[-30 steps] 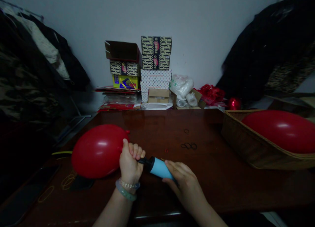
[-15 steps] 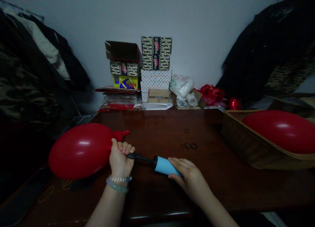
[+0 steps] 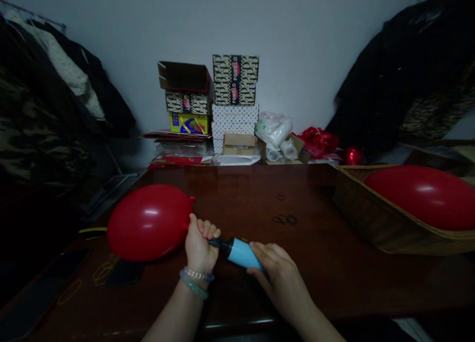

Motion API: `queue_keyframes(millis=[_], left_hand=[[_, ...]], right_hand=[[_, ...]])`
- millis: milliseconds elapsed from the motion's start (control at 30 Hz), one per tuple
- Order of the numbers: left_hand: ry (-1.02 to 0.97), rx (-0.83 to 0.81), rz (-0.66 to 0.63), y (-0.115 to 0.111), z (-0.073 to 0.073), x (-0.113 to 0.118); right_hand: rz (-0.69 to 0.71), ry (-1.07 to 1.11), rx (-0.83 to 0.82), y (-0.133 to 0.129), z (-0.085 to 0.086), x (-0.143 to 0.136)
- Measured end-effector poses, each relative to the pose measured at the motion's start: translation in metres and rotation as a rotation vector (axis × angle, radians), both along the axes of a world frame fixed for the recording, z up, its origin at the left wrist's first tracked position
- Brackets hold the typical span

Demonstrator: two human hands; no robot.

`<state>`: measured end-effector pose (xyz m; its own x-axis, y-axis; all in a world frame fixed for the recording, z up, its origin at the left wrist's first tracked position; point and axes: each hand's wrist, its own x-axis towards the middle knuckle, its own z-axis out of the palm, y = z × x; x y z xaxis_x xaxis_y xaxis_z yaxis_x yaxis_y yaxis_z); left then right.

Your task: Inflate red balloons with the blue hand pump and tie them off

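Red balloon [image 3: 150,222] is lying at the near left of the table [image 3: 334,268], its neck being squeezed in the fisted left hand [image 3: 199,246]. Right hand [image 3: 279,275] is wrapping around the blue pump [image 3: 239,252] just right of it.

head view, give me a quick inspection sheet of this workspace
surface: dark glossy wooden table.
job's things: red balloon on a blue hand pump with a black nozzle.
clutter: loose rubber bands on the table; wicker basket holding a second red balloon; dark flat item under the balloon.
grippers: left hand fisted around the balloon neck at the nozzle, two bracelets on the wrist; right hand gripping the pump body.
cables: nothing seen.
surroundings: stacked boxes and plastic bags against a white wall; dark clothing hanging on both sides.
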<state>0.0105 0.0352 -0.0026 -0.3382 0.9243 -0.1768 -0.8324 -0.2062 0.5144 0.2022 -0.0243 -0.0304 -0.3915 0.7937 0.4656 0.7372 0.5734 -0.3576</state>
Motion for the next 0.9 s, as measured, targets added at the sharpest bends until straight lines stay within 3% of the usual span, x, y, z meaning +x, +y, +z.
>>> queue_keyframes(millis=[233,433,600,900], left_hand=[[0.015,0.008,0.011,-0.001,0.000,-0.001],[0.022,0.041,0.061,0.000,0.015,-0.025],[0.028,0.066,0.105,0.002,0.020,-0.042],[0.067,0.114,0.091,-0.010,0.032,-0.026]], right_hand=[[0.046,0.026,-0.018,0.003,-0.004,0.001],[0.061,0.033,-0.039,0.010,0.002,0.010],[0.068,0.022,-0.039,0.016,0.007,0.022],[0.115,0.045,0.047,0.015,0.007,0.024]])
